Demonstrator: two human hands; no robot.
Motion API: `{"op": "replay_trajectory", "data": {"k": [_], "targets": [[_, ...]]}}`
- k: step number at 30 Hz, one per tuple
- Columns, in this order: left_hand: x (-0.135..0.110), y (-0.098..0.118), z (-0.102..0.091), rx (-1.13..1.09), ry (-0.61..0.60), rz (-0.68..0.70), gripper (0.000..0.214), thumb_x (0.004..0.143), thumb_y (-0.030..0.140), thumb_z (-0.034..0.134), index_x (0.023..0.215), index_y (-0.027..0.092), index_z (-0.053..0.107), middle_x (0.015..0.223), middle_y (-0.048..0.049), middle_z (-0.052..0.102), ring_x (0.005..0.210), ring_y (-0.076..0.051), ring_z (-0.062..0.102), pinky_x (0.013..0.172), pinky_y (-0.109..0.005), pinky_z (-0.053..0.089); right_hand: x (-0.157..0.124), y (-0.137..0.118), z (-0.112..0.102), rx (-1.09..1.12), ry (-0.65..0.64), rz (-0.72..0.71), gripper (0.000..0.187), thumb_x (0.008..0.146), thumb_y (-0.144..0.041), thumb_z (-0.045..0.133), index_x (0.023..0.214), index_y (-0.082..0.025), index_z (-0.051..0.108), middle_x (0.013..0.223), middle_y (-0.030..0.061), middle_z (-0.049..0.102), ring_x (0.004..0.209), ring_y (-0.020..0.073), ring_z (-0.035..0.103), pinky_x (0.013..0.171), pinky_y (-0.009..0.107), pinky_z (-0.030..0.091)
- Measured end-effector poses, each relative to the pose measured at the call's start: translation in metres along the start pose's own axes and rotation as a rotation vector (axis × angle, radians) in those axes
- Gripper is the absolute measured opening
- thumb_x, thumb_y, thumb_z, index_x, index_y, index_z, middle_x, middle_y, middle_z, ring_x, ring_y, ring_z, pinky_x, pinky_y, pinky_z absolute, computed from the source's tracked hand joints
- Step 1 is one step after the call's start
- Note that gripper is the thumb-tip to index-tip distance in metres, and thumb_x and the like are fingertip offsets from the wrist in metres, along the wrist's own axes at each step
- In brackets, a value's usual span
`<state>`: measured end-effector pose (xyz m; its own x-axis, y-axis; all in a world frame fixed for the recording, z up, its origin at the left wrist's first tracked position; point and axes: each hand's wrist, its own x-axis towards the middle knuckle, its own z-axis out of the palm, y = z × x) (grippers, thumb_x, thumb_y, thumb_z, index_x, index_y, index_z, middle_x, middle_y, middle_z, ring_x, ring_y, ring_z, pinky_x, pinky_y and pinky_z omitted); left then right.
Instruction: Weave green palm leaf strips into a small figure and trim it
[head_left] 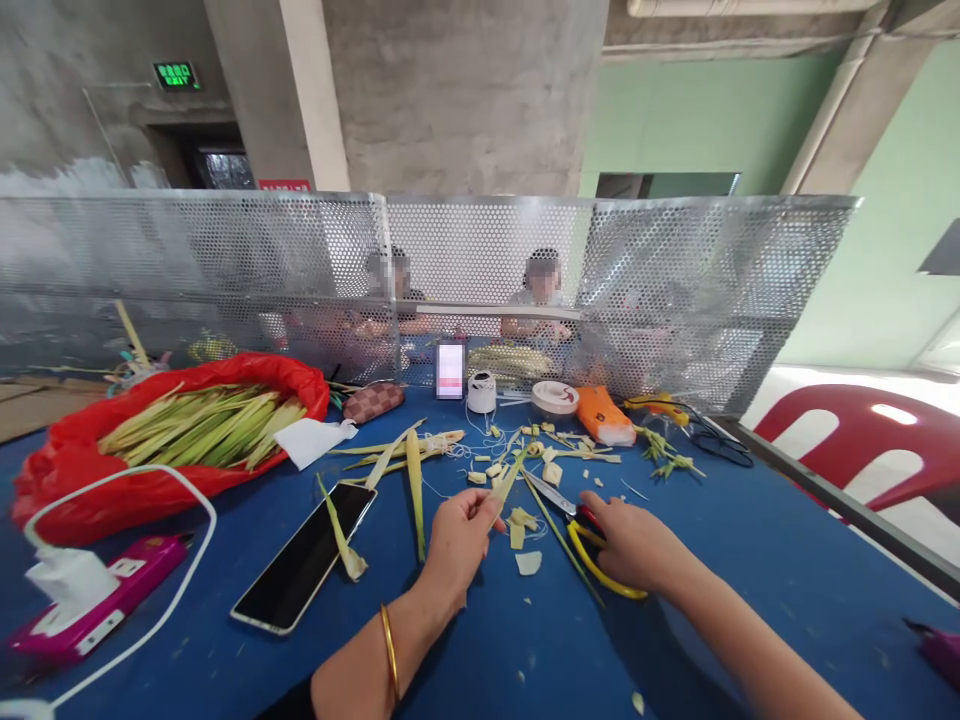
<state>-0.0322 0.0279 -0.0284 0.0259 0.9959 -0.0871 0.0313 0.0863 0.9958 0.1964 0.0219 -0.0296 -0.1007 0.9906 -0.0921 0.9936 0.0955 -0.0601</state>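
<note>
My left hand (456, 540) is pinched around a pale green leaf strip (513, 478), which points up and away from me over the table. To its right, my right hand (639, 540) has its fingers at the handles of a pair of scissors (553, 494) with yellow and red grips. The blades point left, towards the held strip. Cut leaf scraps (523, 520) and thin white thread lie around both hands. A long green stem (564, 545) runs beneath the scissors. Another folded leaf (415, 490) rests just left of my left hand.
On the left are a red bag of leaves (56, 480), a dark phone (300, 560) and a purple power strip (142, 585) with a white cable. A tape roll (555, 398) and orange packet (600, 415) stand before a perforated metal screen (480, 240). Two people sit behind it.
</note>
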Motion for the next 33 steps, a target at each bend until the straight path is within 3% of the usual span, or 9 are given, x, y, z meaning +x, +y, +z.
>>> {"op": "replay_trajectory", "data": {"k": [3, 6, 9, 13, 21, 33], "targets": [[0.006, 0.001, -0.008, 0.078, 0.066, 0.053, 0.032, 0.07, 0.05, 0.064, 0.068, 0.018, 0.067, 0.054, 0.0014, 0.057, 0.041, -0.008, 0.036, 0.044, -0.023, 0.023, 0.006, 0.012, -0.004, 0.235, 0.024, -0.021, 0.059, 0.072, -0.01, 0.054, 0.129, -0.02, 0.055, 0.109, 0.014, 0.07, 0.099, 0.0299, 0.065, 0.078, 0.035, 0.044], [0.011, 0.001, -0.014, 0.157, 0.124, 0.081, 0.031, 0.072, 0.047, 0.062, 0.06, 0.019, 0.064, 0.05, 0.0022, 0.053, 0.041, -0.009, 0.035, 0.045, -0.024, 0.022, 0.012, 0.022, -0.006, 0.626, 0.117, -0.122, 0.047, 0.076, -0.022, 0.057, 0.123, -0.024, 0.059, 0.111, 0.0072, 0.07, 0.102, 0.0262, 0.064, 0.083, 0.034, 0.045], [0.015, -0.001, -0.018, 0.184, 0.157, 0.077, 0.029, 0.074, 0.045, 0.06, 0.063, 0.019, 0.066, 0.054, 0.0013, 0.056, 0.042, -0.009, 0.034, 0.045, -0.024, 0.024, 0.015, 0.022, -0.005, 0.867, 0.189, -0.124, 0.05, 0.073, -0.032, 0.065, 0.121, -0.02, 0.057, 0.092, 0.0031, 0.07, 0.084, 0.0222, 0.064, 0.073, 0.03, 0.048], [0.018, -0.003, -0.019, 0.118, 0.167, 0.023, 0.032, 0.073, 0.048, 0.061, 0.067, 0.017, 0.067, 0.057, 0.0006, 0.057, 0.041, -0.008, 0.032, 0.045, -0.023, 0.022, 0.012, 0.01, -0.006, 0.797, 0.211, -0.081, 0.052, 0.07, -0.041, 0.069, 0.117, -0.021, 0.056, 0.072, -0.0046, 0.059, 0.064, 0.0162, 0.053, 0.062, 0.028, 0.044], [0.015, -0.006, -0.015, 0.155, 0.122, 0.031, 0.033, 0.071, 0.049, 0.063, 0.066, 0.017, 0.068, 0.055, 0.0003, 0.057, 0.043, -0.009, 0.034, 0.045, -0.023, 0.023, -0.004, -0.012, -0.02, 0.397, 0.313, -0.045, 0.048, 0.077, -0.041, 0.063, 0.122, -0.025, 0.055, 0.088, 0.0032, 0.06, 0.07, 0.0188, 0.055, 0.062, 0.028, 0.037], [0.013, -0.006, -0.012, 0.212, 0.082, 0.031, 0.031, 0.073, 0.046, 0.061, 0.064, 0.016, 0.067, 0.055, 0.0, 0.059, 0.041, -0.007, 0.031, 0.044, -0.023, 0.021, 0.001, -0.01, -0.016, 0.295, 0.278, -0.042, 0.036, 0.086, -0.034, 0.054, 0.121, -0.025, 0.058, 0.086, 0.0039, 0.066, 0.072, 0.0203, 0.061, 0.06, 0.027, 0.035]]}}
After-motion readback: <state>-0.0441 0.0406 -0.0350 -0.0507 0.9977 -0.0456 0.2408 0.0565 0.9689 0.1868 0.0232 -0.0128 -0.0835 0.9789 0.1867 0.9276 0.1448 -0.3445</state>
